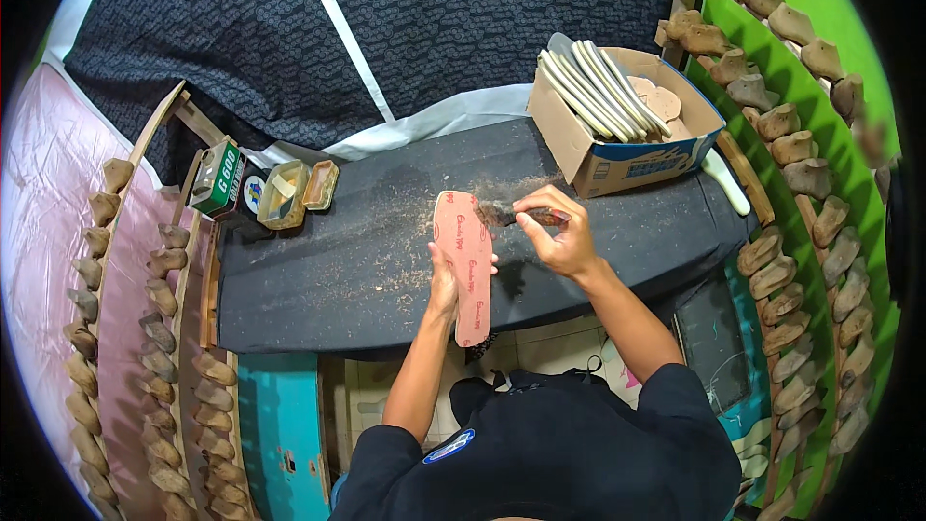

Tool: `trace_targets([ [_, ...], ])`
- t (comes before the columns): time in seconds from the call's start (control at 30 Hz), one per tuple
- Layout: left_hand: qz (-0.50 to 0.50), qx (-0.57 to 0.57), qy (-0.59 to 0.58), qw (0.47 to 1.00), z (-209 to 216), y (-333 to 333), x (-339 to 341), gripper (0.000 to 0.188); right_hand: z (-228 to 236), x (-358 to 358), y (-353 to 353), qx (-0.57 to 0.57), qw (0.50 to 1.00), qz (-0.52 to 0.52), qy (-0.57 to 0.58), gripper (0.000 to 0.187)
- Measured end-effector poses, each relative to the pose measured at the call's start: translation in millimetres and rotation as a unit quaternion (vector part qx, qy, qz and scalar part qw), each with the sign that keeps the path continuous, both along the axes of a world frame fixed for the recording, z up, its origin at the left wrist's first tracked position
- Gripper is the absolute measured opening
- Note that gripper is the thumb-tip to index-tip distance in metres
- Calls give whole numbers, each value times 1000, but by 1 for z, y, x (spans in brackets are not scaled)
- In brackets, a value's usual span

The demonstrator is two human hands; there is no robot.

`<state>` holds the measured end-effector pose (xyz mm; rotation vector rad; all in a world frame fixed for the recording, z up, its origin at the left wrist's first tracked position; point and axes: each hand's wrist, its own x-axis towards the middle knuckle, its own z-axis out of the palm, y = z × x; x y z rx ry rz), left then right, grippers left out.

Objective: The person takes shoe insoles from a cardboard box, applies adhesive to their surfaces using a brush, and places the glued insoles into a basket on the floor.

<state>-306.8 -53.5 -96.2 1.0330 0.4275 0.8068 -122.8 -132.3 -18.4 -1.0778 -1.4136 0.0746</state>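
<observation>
Pink sole-shaped sheet (470,275): held between thumb and fingers of left hand (444,282); dark brush (500,215): pinched in right hand (567,236), bristles left of its fingertips; steady support, light strokes seemed advisable

Brush bristles (496,214) blurred, left hand (443,287) partly hidden behind pink sole (467,272)

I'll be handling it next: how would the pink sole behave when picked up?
The pink sole is probably fairly stiff, jutting straight beyond the left hand. It seems light, as that one hand holds it up. Being flat, it is unlikely to roll.
</observation>
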Motion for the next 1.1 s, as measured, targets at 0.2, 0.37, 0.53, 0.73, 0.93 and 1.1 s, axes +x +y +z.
trace_targets([
  [0.2,69,-16,-4,997,5,8,-12,88,-22,-29,-13,-92,991,77,65,6],
  [0.37,58,-43,-20,997,8,10,-23,83,-23,-32,-11,-144,975,126,113,3],
  [0.53,77,-44,-25,996,10,5,-25,81,4,-28,7,-14,994,55,94,10],
  [0.73,109,-63,-75,989,19,10,-17,83,-10,-47,1,-25,999,31,31,9],
  [0.93,121,-94,-126,980,22,26,-22,86,-39,-63,-18,-8,995,103,1,12],
  [1.1,101,-78,-97,987,23,26,-25,86,-29,-40,-25,-94,979,179,35,12],
])
